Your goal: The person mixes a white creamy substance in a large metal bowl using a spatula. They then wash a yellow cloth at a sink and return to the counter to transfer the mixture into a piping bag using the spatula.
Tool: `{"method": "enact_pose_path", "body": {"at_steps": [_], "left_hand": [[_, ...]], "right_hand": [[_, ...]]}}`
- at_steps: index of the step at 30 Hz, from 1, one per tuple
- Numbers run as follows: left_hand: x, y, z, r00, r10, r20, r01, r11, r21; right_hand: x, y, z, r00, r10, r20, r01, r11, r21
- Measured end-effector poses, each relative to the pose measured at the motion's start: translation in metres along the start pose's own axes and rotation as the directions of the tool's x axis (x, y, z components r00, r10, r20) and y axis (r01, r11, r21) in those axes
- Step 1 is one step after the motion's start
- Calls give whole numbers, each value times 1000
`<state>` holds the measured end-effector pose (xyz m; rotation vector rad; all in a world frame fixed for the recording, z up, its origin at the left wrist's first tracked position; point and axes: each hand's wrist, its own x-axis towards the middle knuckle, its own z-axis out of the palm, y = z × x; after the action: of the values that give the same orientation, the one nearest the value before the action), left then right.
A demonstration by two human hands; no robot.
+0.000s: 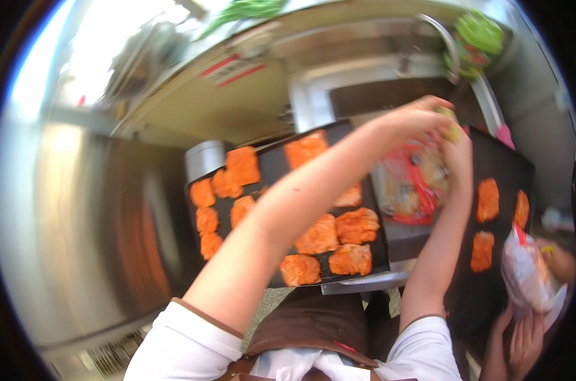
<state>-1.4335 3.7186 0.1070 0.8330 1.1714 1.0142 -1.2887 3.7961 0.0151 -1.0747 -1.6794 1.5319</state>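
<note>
My left hand [427,114] reaches across to the right, its fingers around a small yellowish object [453,132], too blurred to name. My right hand [454,146] meets it there; its grip is blurred. Below them a clear plastic bag [404,190] with red print and pale contents lies in the gap between two dark trays. On the left dark tray [274,166], partly hidden by my left forearm, lie flat orange-coated pieces that look like marinated meat [357,226]. Several similar pieces [488,200] rest on the right dark tray [507,162].
At the lower right another person's hands [526,340] hold a white plastic bag [526,276] over the right tray. Behind stand a sink with a curved faucet [443,38] and a green basket [478,33]. Along the left runs a stainless steel cabinet [92,214]. A metal container [204,159] touches the left tray's corner.
</note>
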Motion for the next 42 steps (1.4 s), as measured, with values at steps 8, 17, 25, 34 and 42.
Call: {"method": "enact_pose_path", "body": {"at_steps": [8,17,25,34,42], "left_hand": [[-195,-32,49,808,550,-212,-176,568,804],[-611,-151,88,813,582,18,-582,810,65],[-984,-319,203,269,107,-957,-217,975,48],[-1111,-393,305,-664,-108,-740,-379,901,208],[-1272,-503,344,-725,-226,-651,-363,928,83]], "right_hand": [[-65,54,52,959,-277,-51,271,957,-99],[-406,-203,229,108,-634,765,161,771,616],[-789,-173,507,-533,209,820,14,971,-238],[-1046,-149,576,-827,192,528,240,970,23],[-1219,-134,658,-932,265,248,229,959,-165]]}}
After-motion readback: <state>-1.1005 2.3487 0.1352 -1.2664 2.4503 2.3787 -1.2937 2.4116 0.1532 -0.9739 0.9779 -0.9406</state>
